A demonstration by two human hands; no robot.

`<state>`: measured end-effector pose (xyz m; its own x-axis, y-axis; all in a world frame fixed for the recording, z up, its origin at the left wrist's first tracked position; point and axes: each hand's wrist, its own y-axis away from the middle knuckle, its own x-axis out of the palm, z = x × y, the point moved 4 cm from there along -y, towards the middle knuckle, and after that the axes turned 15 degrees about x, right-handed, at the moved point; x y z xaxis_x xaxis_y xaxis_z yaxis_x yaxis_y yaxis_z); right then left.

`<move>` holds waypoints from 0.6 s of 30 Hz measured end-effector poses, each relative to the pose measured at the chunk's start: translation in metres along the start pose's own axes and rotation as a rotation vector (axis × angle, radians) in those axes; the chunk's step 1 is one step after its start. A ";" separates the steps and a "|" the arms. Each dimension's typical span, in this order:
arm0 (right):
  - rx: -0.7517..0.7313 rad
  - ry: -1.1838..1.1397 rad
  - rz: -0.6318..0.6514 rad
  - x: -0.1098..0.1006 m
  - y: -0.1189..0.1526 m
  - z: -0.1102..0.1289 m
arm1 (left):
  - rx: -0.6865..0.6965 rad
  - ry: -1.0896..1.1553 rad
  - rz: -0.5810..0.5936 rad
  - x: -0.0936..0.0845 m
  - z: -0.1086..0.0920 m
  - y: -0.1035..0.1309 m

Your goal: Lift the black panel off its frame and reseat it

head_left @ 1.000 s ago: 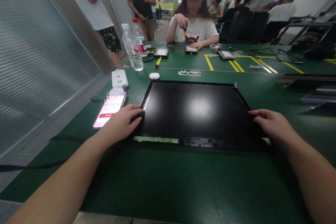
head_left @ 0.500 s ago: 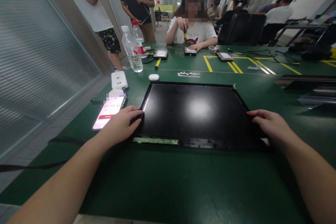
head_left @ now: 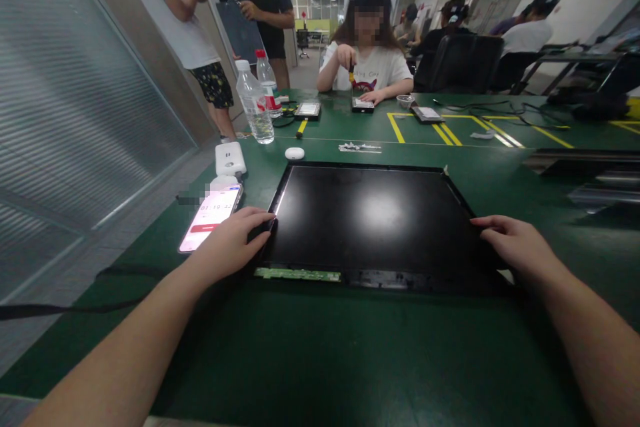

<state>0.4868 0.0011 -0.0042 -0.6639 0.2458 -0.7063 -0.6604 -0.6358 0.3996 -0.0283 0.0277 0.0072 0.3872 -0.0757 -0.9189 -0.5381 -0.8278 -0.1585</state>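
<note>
A black display panel (head_left: pixel 370 220) lies flat before me, its dark screen reflecting a bright patch. Along the left part of its near edge runs a green circuit board strip (head_left: pixel 297 275). My left hand (head_left: pixel 240 233) grips the panel's left edge between thumb and fingers. At the right edge, my right hand (head_left: pixel 515 240) holds the frame the same way, thumb and fingers closed on it. Just beyond my left hand lies a lit phone (head_left: pixel 213 210) with a timer on its screen, partly covered by that hand.
On the green table (head_left: pixel 350 353) stand two plastic bottles (head_left: pixel 257 107) at the far left, near a white power bank (head_left: pixel 231 159) and a white earbud case (head_left: pixel 295 153). Across the table a person works a screwdriver (head_left: pixel 351 73) on a hard drive (head_left: pixel 363 104). Metal strips (head_left: pixel 600 187) lie at right.
The whole view has tilted up slightly, so the table sits lower. My hands keep their hold on the panel. A standing person's clipboard has turned to show its flat face.
</note>
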 end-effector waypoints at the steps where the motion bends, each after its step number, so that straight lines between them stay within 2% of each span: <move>1: -0.010 0.032 -0.008 0.000 0.000 0.000 | 0.002 -0.001 -0.003 0.000 0.001 0.000; 6: -0.073 0.176 -0.053 -0.003 -0.003 0.003 | -0.062 -0.066 -0.042 0.002 0.008 0.001; 11: -0.126 0.210 -0.086 -0.005 -0.010 0.002 | -0.107 -0.097 -0.029 0.008 0.019 0.000; 15: -0.128 0.202 -0.086 -0.005 -0.014 0.000 | -0.101 0.039 -0.074 0.008 0.020 -0.002; 18: -0.114 0.190 -0.087 -0.005 -0.012 0.001 | -0.165 0.229 -0.156 0.005 0.015 -0.002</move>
<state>0.4977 0.0085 -0.0046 -0.5211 0.1678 -0.8368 -0.6611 -0.6994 0.2714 -0.0365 0.0375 -0.0026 0.6241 -0.0489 -0.7798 -0.3381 -0.9167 -0.2130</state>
